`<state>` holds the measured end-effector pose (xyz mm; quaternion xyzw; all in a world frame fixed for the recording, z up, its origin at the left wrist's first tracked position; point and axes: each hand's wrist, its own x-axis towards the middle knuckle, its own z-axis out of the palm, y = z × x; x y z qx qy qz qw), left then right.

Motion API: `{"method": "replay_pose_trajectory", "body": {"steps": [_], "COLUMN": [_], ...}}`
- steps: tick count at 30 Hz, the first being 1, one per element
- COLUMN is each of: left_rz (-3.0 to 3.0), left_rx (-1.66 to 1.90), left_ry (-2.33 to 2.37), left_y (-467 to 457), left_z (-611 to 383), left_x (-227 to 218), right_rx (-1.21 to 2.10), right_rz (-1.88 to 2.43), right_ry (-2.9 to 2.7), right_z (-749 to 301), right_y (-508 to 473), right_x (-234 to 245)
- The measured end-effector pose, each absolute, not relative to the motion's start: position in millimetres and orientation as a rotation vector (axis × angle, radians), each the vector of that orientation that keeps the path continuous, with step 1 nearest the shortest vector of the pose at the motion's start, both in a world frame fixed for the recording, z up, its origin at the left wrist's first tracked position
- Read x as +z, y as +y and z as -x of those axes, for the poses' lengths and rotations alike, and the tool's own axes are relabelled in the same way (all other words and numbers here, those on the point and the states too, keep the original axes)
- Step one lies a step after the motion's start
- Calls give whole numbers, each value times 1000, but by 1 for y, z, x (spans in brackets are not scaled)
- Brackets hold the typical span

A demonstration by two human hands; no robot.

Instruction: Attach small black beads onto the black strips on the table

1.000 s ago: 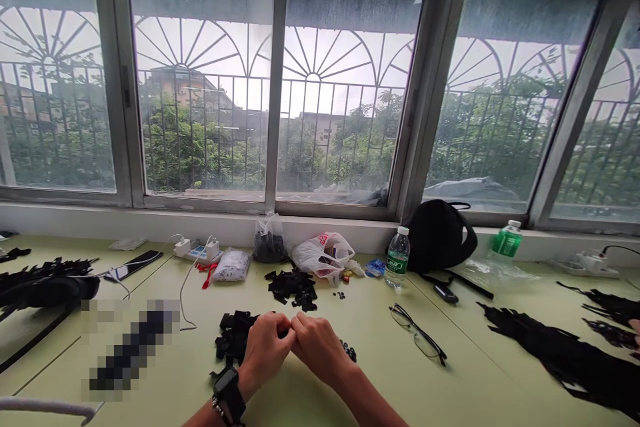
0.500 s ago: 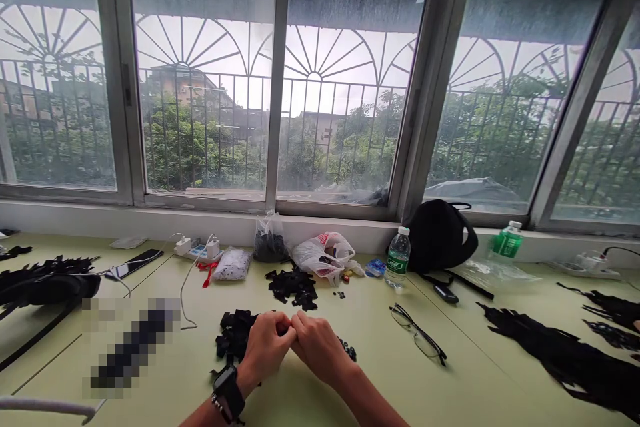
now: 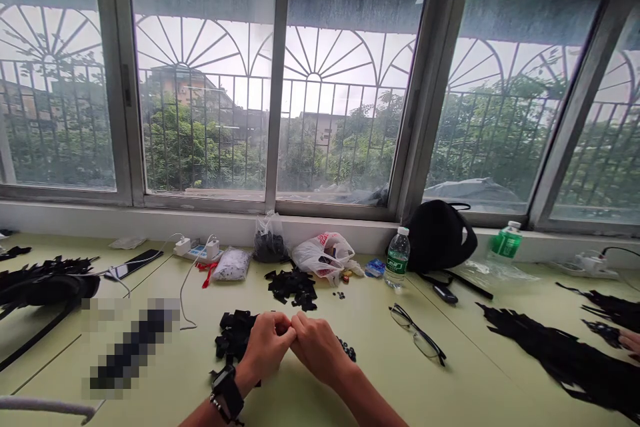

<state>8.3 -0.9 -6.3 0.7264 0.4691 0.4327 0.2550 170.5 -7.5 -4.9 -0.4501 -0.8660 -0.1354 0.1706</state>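
Note:
My left hand [image 3: 269, 345], with a black watch [image 3: 228, 390] on its wrist, meets my right hand [image 3: 317, 347] at the fingertips above the table. Both are closed in a pinch. Whatever lies between the fingers is hidden; only a dark spot shows inside the curl of my left hand. A pile of black fabric pieces [image 3: 231, 333] lies beside and partly behind my left hand. Small dark round pieces [image 3: 349, 350] peek out past my right hand. Farther back is a second heap of black fabric pieces [image 3: 294, 287].
Eyeglasses [image 3: 417, 333] lie to the right. Along the back stand a water bottle [image 3: 397, 259], plastic bags [image 3: 325, 255], a power strip [image 3: 197, 251] and a black bag [image 3: 440, 237]. Black strips [image 3: 555, 353] spread at right, near another person's hand [image 3: 631, 340]. A white cable [image 3: 186, 300] runs at left.
My two hands stay pinched together in almost the same place. At the right edge, the other person's hand has come farther into view, by the small dark pieces there.

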Motion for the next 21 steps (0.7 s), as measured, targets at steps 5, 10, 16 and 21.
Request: {"method": "replay_pose_trajectory", "body": {"steps": [5,10,16,21], "left_rz": [-1944,-1936,-1926,-1926], "left_rx": [1170,1175,1176,1192], "left_ry": [1236,1207,1195,1163], "left_y": [1,0,-1,-2], "left_z": [-7,-7,-7,-6], "left_x": [-8,-7,-5,-2], "right_rx": [-353,-328,-313,-327], "right_rz": [1273,1272,1283,1271], "right_ry": [-2442,-2444,-2450,-2448], "right_z": [-171,-172,-173,-173], "right_y": [-6,-6,-5,-6], "right_x": [-8,-11,-12,-11]}}
